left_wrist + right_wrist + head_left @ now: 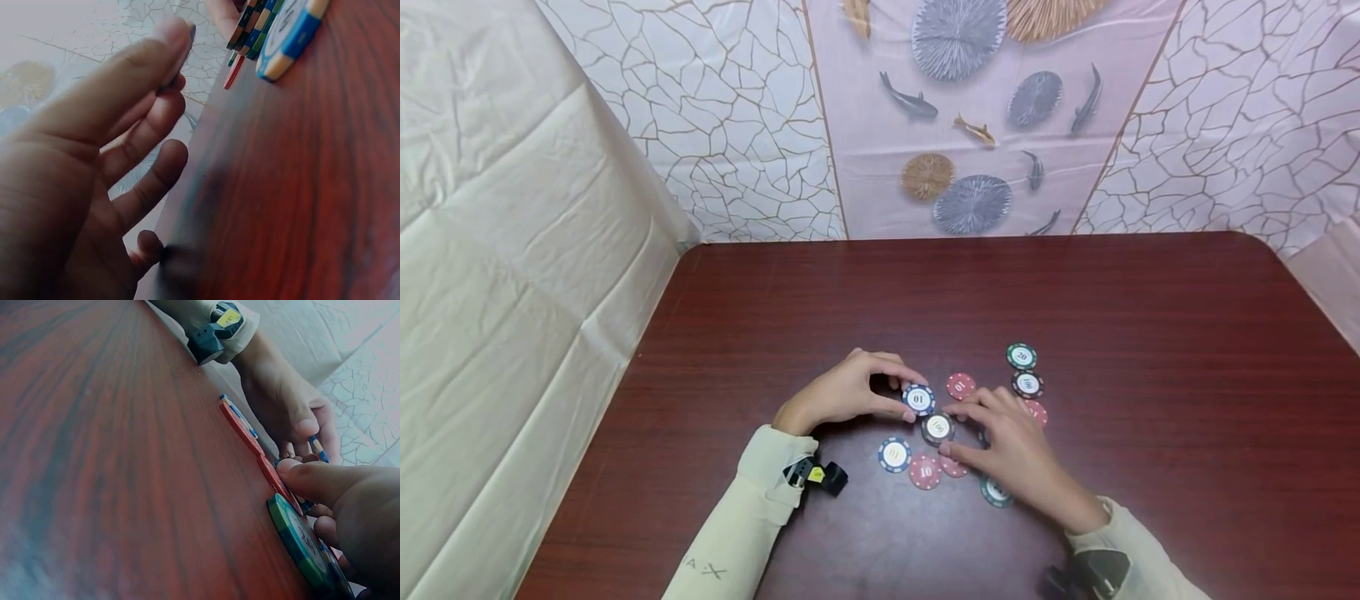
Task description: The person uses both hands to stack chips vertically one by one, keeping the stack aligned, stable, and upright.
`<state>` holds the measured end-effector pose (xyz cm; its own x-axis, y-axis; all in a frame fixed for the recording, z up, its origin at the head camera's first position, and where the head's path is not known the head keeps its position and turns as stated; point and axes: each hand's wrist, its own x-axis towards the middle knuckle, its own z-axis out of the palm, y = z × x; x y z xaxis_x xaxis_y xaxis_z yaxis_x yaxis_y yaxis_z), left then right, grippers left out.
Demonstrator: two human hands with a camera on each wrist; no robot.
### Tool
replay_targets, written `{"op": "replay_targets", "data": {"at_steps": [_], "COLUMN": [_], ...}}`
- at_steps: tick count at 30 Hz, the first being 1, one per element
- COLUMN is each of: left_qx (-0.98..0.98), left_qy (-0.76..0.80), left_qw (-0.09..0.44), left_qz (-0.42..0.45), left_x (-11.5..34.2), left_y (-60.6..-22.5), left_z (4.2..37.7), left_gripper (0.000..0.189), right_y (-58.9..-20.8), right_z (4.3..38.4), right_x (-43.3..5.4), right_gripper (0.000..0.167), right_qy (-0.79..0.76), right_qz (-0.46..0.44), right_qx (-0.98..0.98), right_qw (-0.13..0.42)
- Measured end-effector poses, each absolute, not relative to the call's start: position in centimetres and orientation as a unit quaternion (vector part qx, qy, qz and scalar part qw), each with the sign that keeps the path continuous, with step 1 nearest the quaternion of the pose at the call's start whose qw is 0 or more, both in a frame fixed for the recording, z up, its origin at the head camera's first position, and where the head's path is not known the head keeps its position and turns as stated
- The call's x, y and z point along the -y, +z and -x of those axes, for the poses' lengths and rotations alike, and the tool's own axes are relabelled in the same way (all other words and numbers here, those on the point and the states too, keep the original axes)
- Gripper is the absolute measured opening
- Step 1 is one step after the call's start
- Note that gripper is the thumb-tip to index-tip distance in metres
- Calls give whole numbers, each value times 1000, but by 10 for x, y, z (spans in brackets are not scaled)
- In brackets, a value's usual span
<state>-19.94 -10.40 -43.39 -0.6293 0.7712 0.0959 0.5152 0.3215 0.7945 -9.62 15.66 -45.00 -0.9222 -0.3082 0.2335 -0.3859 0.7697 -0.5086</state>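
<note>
In the head view my left hand (853, 390) pinches a blue-and-white poker chip (918, 399) marked 10 between thumb and fingers. That chip shows edge-on in the right wrist view, a blue-and-cream rim (318, 449) at the left fingertips. Just right of it, my right hand (1003, 437) has its thumb and index finger at the rim of a dark chip (937, 428) marked 100. Close by lie a second blue chip (894, 455), a red chip (925, 472) marked 10, another red chip (953, 465), and a green chip (996, 492), partly under the right hand.
Beyond the right hand lie a red chip (961, 386), a green chip (1022, 356) marked 20, a black chip (1027, 384) marked 100 and a partly covered red chip (1037, 412). The dark red wooden table (775, 300) meets patterned cloth (745, 125) behind.
</note>
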Motion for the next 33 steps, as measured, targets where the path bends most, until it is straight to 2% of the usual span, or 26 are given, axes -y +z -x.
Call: {"op": "replay_targets", "data": {"at_steps": [10, 33], "left_qx": [-797, -821], "left_qy": [397, 336], "left_qw": [175, 133], "left_qz": [-420, -442], "left_x": [98, 83], "left_y": [-429, -427], "left_z": [194, 185], "left_gripper": [40, 42], "right_y": [-451, -452], "right_z": [97, 97], "right_x": [-158, -160], "right_gripper": [45, 48], "right_qy": [283, 283], "right_qz": [-194, -196], "right_qx": [936, 936], "right_qw": [75, 75]}}
